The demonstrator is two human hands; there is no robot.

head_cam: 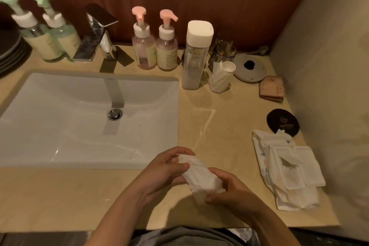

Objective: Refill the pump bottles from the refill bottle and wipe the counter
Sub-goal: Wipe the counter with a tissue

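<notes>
Wipe: we see a crumpled white wipe [201, 177] held over the table [229, 110], just in front of the sink [60, 116], at its front-right corner.
Left hand: the left hand [165, 168] grips the wipe's far end, thumb on top, fingers curled round it; it's the hand nearer the sink.
Right hand: the right hand [229, 187] pinches the wipe's near end w/ curled fingers; farther from the sink.
Wipe vs hands: runs diagonally btwn the two hands, mid part bare, both ends under fingers.
Refill bottle: the refill bottle [196, 56] stands upright, white cap on, just behind the sink's back-right corner, well apart from both hands.
Pink pumps: a pink pump bottle [143, 46] and a second pink pump bottle [166, 48], upright, side by side behind the sink's back edge.
Green pumps: a green pump bottle [40, 40] and a second green pump bottle [63, 34], behind the sink's back-left corner, beside the faucet [97, 34].
Pack: an open white wipe pack [287, 170] lies flat, well right of the sink.
</notes>
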